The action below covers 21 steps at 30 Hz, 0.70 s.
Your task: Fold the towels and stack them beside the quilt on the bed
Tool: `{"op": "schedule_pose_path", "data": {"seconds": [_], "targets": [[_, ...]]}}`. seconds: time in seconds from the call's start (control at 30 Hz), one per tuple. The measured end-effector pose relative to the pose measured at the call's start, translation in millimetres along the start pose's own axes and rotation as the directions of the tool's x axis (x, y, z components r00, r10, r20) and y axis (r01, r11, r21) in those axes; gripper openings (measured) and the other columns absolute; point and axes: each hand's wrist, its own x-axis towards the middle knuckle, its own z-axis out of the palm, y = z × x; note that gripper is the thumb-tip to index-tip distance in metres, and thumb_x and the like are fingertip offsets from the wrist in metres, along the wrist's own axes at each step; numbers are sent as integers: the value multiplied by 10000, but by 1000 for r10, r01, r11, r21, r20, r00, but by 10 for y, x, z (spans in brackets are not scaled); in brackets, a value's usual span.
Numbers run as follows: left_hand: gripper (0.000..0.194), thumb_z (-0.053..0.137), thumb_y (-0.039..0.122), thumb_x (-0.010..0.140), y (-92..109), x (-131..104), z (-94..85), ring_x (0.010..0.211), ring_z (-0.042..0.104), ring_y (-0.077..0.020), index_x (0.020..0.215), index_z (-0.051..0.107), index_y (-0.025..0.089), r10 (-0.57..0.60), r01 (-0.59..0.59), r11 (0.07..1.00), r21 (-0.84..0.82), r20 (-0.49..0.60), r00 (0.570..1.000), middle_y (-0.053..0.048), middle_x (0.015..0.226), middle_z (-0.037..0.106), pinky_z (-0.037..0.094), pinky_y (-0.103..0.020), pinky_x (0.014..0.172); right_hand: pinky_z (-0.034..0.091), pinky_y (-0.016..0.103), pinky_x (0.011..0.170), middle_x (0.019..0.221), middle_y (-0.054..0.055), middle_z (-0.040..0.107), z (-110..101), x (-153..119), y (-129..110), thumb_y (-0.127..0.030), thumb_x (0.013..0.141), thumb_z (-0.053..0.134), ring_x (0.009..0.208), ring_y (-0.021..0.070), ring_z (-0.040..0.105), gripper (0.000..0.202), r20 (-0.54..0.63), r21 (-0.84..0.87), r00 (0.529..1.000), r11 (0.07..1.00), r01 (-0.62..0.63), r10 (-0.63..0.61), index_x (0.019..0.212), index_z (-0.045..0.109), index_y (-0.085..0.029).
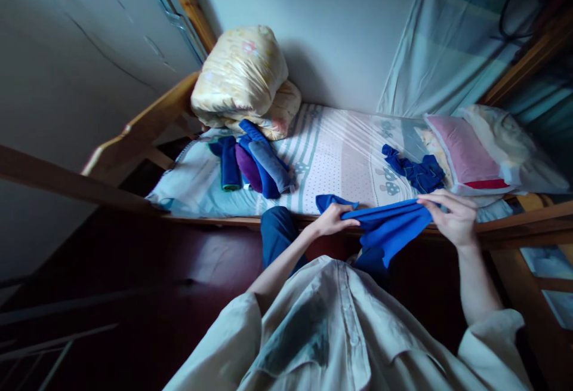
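Note:
A blue cloth (pixel 394 224) is stretched between my two hands above my lap, at the bed's front edge. My left hand (pixel 335 218) is closed on its left part, and a loose end sticks out past the fingers. With thumb and fingers my right hand (pixel 452 215) pinches the upper right corner, while the lower part hangs down. Crumpled dark blue cloth (pixel 416 167) lies on the bed just beyond my right hand. To the left on the bed rests a group of rolled cloths: a grey-blue roll (pixel 270 166), a purple roll (pixel 248 167) and several blue ones.
The bed has a patterned sheet (pixel 333 146) and a wooden frame (pixel 129 140). A folded cream quilt (pixel 242 74) is piled at the left end; a pink pillow (pixel 470 149) lies at the right. Pale netting (pixel 443 51) hangs by the wall.

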Motion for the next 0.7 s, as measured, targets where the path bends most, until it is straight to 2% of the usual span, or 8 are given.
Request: {"op": "schedule_pose_path", "data": {"seconds": [0.17,0.27,0.33,0.4,0.53,0.6,0.7], "targets": [[588,626,750,807,-305,-280,-674,640,494,-124,766,603,164,-171,170,985,39,23,985,22,673,561,401,-222,597,589,283,626,724,28,783,-459,81,300,-416,926,749,579,168,705,202,-55,-158,998,987,24,-33,814,814,-261],[587,571,755,830,-321,-408,-1035,682,521,-143,776,613,172,-201,198,978,68,42,979,1,716,593,435,-234,621,567,283,594,695,47,782,-579,36,465,-464,913,753,556,174,705,274,-125,-191,992,982,-16,-8,765,806,-239],[582,506,751,871,-272,-452,-1199,734,560,-171,811,632,186,-229,229,971,67,-5,973,-22,767,629,467,-251,643,565,281,605,711,54,790,-600,-14,549,-459,906,761,577,179,720,266,-146,-167,989,985,-44,20,770,808,-235],[571,457,734,904,-201,-455,-1307,759,577,-184,817,635,199,-255,258,963,82,-44,966,-31,778,636,480,-257,648,568,282,623,727,60,795,-600,-58,608,-447,903,766,603,184,733,251,-160,-124,986,990,-71,51,785,810,-229],[478,528,629,912,-84,-362,-1418,730,547,-140,902,634,164,-197,185,958,219,36,980,-1,780,609,463,-227,677,563,278,617,731,68,792,-612,-87,677,-457,889,778,608,181,725,259,-191,-58,976,991,-118,105,794,814,-219],[401,588,548,889,-79,-304,-1440,726,524,-119,922,611,149,-144,140,937,321,-11,990,13,791,594,446,-217,699,549,276,599,714,68,784,-641,-82,707,-463,878,789,585,171,704,264,-205,-53,973,991,-119,106,786,815,-217],[288,615,453,878,-176,-264,-1431,677,475,-108,801,555,182,-103,123,898,423,-70,992,24,740,557,421,-212,666,533,288,587,677,67,765,-697,-84,758,-482,863,797,566,168,675,285,-249,-57,963,991,-123,105,759,810,-217]]}}
